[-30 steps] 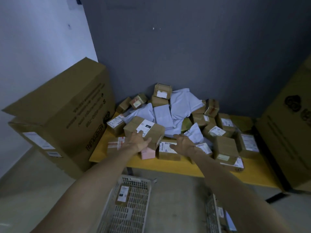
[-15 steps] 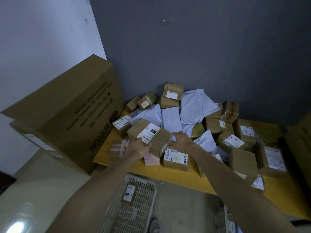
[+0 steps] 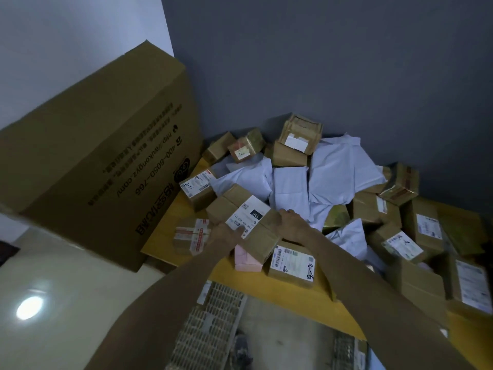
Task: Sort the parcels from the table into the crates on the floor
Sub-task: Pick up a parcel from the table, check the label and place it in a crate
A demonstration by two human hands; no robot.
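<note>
A big cardboard carton [image 3: 98, 156] with printing on its side leans at the left, its lower corner touching the yellow tabletop [image 3: 298, 295], which is pushed into the corner of a grey wall. On the tabletop lies a heap of parcels: brown boxes with white labels and several white mailer bags [image 3: 333, 172] piled toward the back. Below the near edge, on the floor, a pale slatted crate [image 3: 210, 324] stands between the forearms, and the rim of a second crate [image 3: 346, 348] shows lower right.

Both arms reach forward and slightly left, nearly straight, converging on one brown labelled box [image 3: 245, 222] that sits tilted at the front of the heap, above a pink box [image 3: 246, 260] and just beside a box marked 2-2 [image 3: 292, 263]. The left hand [image 3: 225, 235] is at the box's near left edge, thumb lying on the white label, fingers going under the side out of sight; its grip is clamped on the box. The right hand [image 3: 292, 222] lies palm down against the box's right end, fingers curled over the top edge, its grip also closed on that box. A small taped parcel [image 3: 190, 235] lies just left of the left hand, near the tabletop's edge.
</note>
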